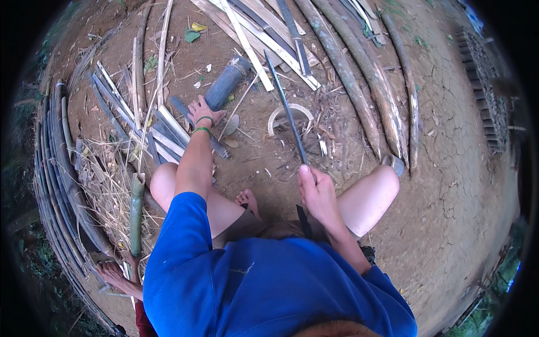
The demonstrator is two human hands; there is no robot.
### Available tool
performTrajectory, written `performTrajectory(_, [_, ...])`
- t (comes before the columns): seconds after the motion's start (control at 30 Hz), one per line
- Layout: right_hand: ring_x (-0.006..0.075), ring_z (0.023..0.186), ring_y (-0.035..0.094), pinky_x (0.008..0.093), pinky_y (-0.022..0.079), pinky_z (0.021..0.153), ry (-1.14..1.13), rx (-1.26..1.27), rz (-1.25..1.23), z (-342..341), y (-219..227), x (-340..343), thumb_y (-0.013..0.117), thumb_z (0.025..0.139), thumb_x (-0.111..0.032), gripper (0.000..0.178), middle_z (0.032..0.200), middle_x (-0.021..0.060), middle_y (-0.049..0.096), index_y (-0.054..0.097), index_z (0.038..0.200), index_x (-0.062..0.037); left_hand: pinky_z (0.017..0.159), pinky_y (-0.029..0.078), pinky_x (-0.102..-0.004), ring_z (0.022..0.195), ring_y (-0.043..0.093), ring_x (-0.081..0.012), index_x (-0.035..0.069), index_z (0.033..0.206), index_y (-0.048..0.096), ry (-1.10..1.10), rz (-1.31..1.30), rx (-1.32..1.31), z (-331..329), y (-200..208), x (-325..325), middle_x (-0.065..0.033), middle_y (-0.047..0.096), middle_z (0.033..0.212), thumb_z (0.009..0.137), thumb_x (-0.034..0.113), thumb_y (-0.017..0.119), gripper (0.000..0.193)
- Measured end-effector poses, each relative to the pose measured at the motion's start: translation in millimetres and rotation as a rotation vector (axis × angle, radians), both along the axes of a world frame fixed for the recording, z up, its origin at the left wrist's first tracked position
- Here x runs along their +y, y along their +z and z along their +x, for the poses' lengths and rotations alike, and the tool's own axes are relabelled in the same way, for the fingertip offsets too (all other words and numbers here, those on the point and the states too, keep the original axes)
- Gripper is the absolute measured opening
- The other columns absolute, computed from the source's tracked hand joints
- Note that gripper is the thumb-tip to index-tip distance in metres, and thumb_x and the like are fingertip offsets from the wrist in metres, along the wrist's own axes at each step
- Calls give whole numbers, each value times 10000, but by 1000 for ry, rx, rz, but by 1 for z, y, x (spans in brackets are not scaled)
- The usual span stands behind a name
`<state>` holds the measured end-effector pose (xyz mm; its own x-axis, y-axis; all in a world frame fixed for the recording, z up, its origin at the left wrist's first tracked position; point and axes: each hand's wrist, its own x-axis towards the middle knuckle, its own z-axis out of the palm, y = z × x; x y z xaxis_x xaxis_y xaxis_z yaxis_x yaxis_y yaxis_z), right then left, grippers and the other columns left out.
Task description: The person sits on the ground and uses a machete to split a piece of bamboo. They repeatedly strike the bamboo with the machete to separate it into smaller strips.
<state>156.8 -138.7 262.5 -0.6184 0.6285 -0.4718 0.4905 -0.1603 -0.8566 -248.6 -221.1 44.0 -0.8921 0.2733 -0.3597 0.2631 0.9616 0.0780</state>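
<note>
My left hand, with green bands at its wrist, reaches forward with its fingers spread at the near end of a thick dark bamboo section lying on the ground. Whether it bears any of the section's weight, I cannot tell. A thinner dark bamboo piece runs beneath my left wrist. Wrapped round the handle of a long machete, my right hand is closed above my right thigh. The dark blade slants forward and left, crossing in view a pale ring-shaped piece on the dirt.
Split bamboo strips lie ahead; more strips are left of my arm. Long poles stretch forward on the right. At lower left, another person's hand is near an upright green bamboo piece. Dark bamboo poles line the left side.
</note>
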Motion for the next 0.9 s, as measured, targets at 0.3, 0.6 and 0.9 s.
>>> performTrajectory(0.3, [276,579,570,448,466,624,1,-61,48,-1,13,-2,552,1054,-456,558,592,183,528,674,978,83,1084,509,-453,1313,586,-377,63,1353,534,-124,-74,-70,-33,1,-3,-251,624,1356,582,524,928,981])
performTrajectory(0.6, [313,602,622,439,492,648,7,-44,95,-2,12,-1,544,1045,-501,602,609,202,569,680,933,75,970,556,-474,1108,705,-409,243,1550,467,-308,363,370,-87,241,-20,-233,715,1238,571,472,896,1093])
performTrajectory(0.9, [296,651,642,441,509,689,13,-65,63,-2,14,-1,531,1041,-536,641,649,190,616,698,951,77,1052,525,-384,1200,681,-278,78,1536,496,-773,980,580,82,514,-42,-188,680,1343,622,195,898,1005])
